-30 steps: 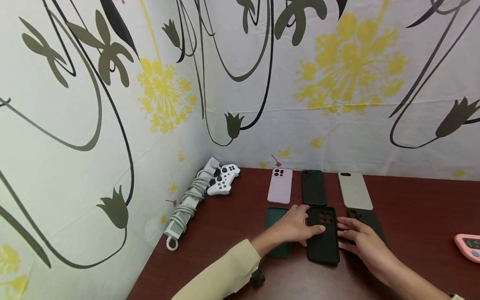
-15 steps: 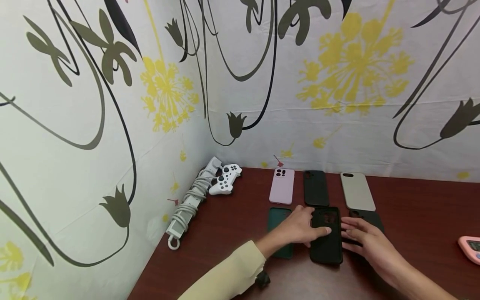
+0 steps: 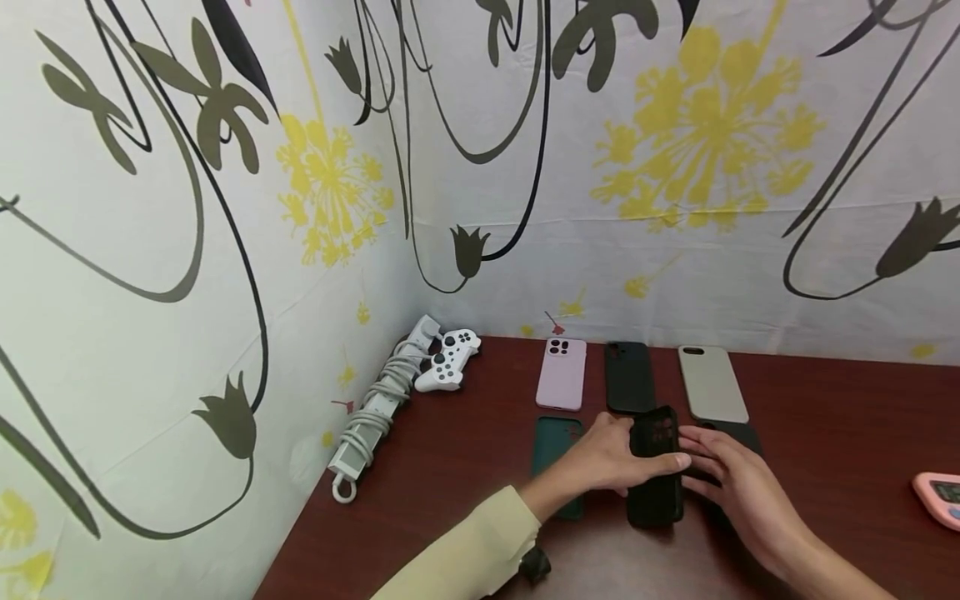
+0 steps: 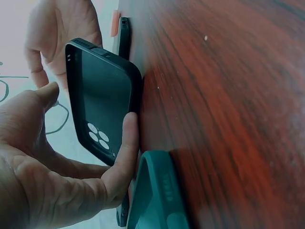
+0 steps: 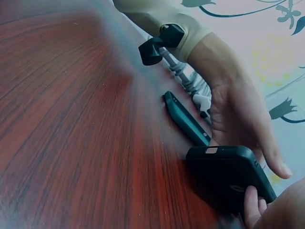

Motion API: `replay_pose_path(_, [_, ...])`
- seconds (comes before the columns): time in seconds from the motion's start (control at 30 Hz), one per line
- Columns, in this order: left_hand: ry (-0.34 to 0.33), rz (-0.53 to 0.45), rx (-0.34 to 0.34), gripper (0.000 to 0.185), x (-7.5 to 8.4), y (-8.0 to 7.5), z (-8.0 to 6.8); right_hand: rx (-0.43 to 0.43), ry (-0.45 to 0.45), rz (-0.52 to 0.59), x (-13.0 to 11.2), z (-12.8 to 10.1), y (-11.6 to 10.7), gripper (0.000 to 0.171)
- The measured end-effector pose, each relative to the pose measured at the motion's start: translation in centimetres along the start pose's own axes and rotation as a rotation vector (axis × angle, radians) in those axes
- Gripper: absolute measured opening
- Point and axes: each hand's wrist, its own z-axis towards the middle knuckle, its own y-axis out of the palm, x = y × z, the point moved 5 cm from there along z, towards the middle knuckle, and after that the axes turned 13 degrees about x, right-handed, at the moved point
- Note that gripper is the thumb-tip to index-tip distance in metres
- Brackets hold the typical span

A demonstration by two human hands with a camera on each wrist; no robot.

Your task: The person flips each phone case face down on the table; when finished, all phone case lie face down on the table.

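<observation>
My left hand has its thumb and curled fingers pinching the black phone case, tipping it up on its long edge off the counter. My right hand lies loose and mostly flat at the case's 3 o'clock side, one fingertip touching it (a steadying touch, I judge).

I read this as the lift-off step; next I need a firmer two-sided grip before raising it clear.

The case's long axis runs from 6 to 12 o'clock in the head view, camera cutouts at the far, 12 o'clock end. It stands between the green case at 9 o'clock and another dark case at 3.
</observation>
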Motion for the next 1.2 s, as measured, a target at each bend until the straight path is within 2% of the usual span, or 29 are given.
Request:
replay_pose_path(0.17, [-0.008, 0.019, -0.005, 0.081, -0.1, 0.1, 0.0, 0.034, -0.023, 0.021, -0.1, -0.1, 0.7, 0.074])
replay_pose_path(0.27, [0.005, 0.004, -0.005, 0.078, -0.2, 0.0, 0.0, 0.069, -0.020, 0.038, -0.2, -0.1, 1.0, 0.072])
replay_pose_path(0.43, [0.102, -0.068, -0.018, 0.057, -0.2, -0.3, 0.1, 0.114, -0.019, 0.070, -0.1, -0.1, 1.8, 0.063])
replay_pose_path(0.53, [0.123, -0.057, -0.022, 0.062, -0.2, -0.6, 0.1, 0.127, -0.007, 0.074, -0.1, 0.0, 2.2, 0.059])
replay_pose_path(0.67, [0.094, -0.028, -0.026, 0.075, -0.3, -1.0, -0.2, 0.128, 0.028, 0.065, -0.1, 0.2, 2.7, 0.056])
replay_pose_path(0.8, [0.075, -0.026, -0.020, 0.072, -0.4, -1.2, -0.6, 0.105, 0.058, 0.046, 0.0, 0.6, 3.2, 0.056])
replay_pose_path(0.93, [0.057, -0.006, 0.018, 0.071, -0.5, -1.5, -1.0, 0.078, 0.070, 0.002, 0.3, 1.1, 3.6, 0.053])
replay_pose_path(1.2, [0.035, -0.151, 0.024, 0.065, -0.8, -2.2, -1.4, 0.025, 0.082, -0.043, 0.7, 1.6, 4.3, 0.056])
